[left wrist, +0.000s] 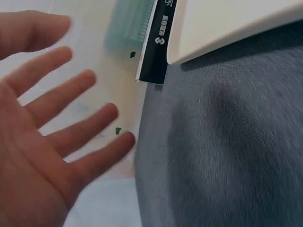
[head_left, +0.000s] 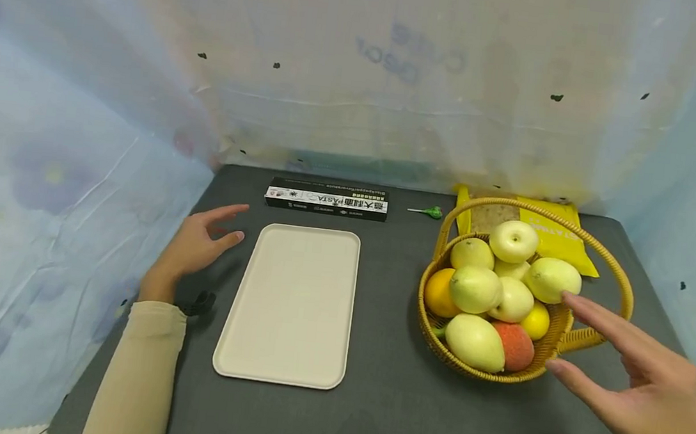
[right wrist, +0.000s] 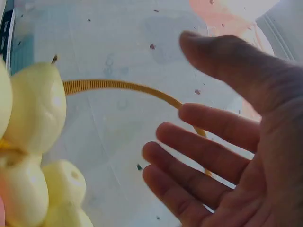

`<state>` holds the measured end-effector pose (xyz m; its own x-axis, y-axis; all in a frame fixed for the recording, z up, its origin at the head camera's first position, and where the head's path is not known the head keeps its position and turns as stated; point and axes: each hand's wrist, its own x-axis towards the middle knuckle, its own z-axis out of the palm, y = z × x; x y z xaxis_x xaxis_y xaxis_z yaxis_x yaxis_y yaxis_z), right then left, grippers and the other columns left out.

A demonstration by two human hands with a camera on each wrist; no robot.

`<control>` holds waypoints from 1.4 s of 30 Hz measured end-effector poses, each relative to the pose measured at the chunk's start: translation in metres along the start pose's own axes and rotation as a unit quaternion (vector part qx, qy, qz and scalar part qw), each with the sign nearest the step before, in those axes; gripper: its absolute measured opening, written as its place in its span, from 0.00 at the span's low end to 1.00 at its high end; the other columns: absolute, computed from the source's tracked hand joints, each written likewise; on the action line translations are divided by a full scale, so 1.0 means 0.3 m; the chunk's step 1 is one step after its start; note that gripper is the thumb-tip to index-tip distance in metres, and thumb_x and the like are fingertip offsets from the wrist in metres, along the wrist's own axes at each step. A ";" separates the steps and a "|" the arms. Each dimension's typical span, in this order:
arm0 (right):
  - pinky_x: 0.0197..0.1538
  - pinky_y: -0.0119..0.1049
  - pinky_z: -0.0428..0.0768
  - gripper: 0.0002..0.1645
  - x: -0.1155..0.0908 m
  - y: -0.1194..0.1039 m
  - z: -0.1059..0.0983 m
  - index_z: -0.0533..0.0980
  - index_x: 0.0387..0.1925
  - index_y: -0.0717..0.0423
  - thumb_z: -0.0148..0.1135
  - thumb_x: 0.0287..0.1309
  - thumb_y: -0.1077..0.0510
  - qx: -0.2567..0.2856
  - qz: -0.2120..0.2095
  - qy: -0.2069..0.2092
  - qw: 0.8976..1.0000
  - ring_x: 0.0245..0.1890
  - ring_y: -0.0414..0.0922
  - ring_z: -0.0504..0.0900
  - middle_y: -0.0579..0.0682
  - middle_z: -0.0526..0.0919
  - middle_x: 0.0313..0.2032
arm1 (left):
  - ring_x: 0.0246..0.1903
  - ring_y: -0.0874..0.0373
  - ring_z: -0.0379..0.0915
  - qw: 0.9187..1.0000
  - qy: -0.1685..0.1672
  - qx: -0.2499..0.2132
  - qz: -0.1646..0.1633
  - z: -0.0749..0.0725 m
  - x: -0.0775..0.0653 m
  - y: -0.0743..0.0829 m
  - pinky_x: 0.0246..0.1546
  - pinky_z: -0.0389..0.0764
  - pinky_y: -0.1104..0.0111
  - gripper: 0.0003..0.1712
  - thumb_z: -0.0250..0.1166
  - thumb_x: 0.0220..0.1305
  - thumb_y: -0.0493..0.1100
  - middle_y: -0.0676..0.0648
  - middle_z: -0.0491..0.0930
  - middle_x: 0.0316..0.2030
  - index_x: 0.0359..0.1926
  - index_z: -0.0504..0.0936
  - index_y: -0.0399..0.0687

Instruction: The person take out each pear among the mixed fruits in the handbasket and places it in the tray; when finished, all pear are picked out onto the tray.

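My left hand (head_left: 201, 241) hovers left of a cream rectangular tray (head_left: 289, 302), its fingers spread and holding nothing. In the left wrist view the palm and all the fingers of this hand (left wrist: 52, 123) show, apart from the tray's corner. On the right, my right hand (head_left: 646, 385) is held beside a wicker basket (head_left: 477, 375), thumb and fingers apart, with nothing between them. Heaped in the basket are several pale green-yellow fruits (head_left: 476, 342), an orange (head_left: 441, 292), a yellow lemon-like fruit (head_left: 536, 321) and a reddish peach-like fruit (head_left: 514, 346). The right wrist view shows the basket's arched handle (right wrist: 113, 84) behind the fingers.
A black pasta box (head_left: 326, 199) lies behind the tray. To its right is a small green-handled tool (head_left: 431, 212). Yellow packets (head_left: 550, 240) lie behind the basket, partly hidden by it. Pale plastic sheeting (head_left: 358, 106) surrounds the dark grey table (head_left: 382, 388) on the back and sides.
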<state>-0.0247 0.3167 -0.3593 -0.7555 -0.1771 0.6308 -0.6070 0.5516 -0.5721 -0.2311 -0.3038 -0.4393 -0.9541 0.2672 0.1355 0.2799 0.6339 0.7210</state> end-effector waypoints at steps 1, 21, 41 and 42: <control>0.68 0.21 0.78 0.42 0.014 0.006 0.009 0.81 0.64 0.76 0.88 0.54 0.57 0.002 -0.009 -0.006 1.000 0.71 0.38 0.82 0.63 0.85 0.67 | 0.76 0.29 0.69 1.000 -0.016 0.004 -0.003 0.003 0.013 -0.005 0.69 0.77 0.33 0.35 0.68 0.80 0.53 0.37 0.69 0.80 0.82 0.72 0.55; 0.58 0.64 0.86 0.39 0.292 0.053 0.156 0.79 0.73 0.50 0.82 0.63 0.50 -0.139 0.130 -0.283 0.940 0.61 0.65 0.87 0.55 0.86 0.68 | 0.82 0.26 0.53 0.974 -0.189 0.117 -0.051 0.088 0.115 -0.018 0.77 0.61 0.27 0.43 0.68 0.80 0.43 0.32 0.60 0.84 0.88 0.60 0.53; 0.59 0.63 0.84 0.45 0.321 0.062 0.210 0.76 0.76 0.56 0.83 0.60 0.51 -0.164 0.141 -0.310 0.926 0.59 0.62 0.87 0.60 0.85 0.67 | 0.84 0.20 0.27 0.966 -0.221 0.104 -0.080 0.051 0.096 -0.016 0.76 0.46 0.20 0.47 0.69 0.79 0.45 0.35 0.45 0.88 0.89 0.56 0.53; 0.58 0.63 0.85 0.45 0.321 0.058 0.207 0.76 0.76 0.55 0.83 0.60 0.51 -0.162 0.142 -0.305 0.928 0.59 0.62 0.87 0.59 0.85 0.68 | 0.84 0.20 0.27 0.966 -0.222 0.105 -0.080 0.050 0.097 -0.016 0.76 0.46 0.20 0.47 0.69 0.79 0.45 0.35 0.45 0.88 0.89 0.56 0.53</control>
<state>-0.1233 0.2585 -0.3412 -0.9328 -0.3602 0.0089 -0.3304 0.8453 -0.4198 -0.2585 -0.2883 -0.4488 -0.8601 0.4086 -0.3054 0.1919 0.8138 0.5486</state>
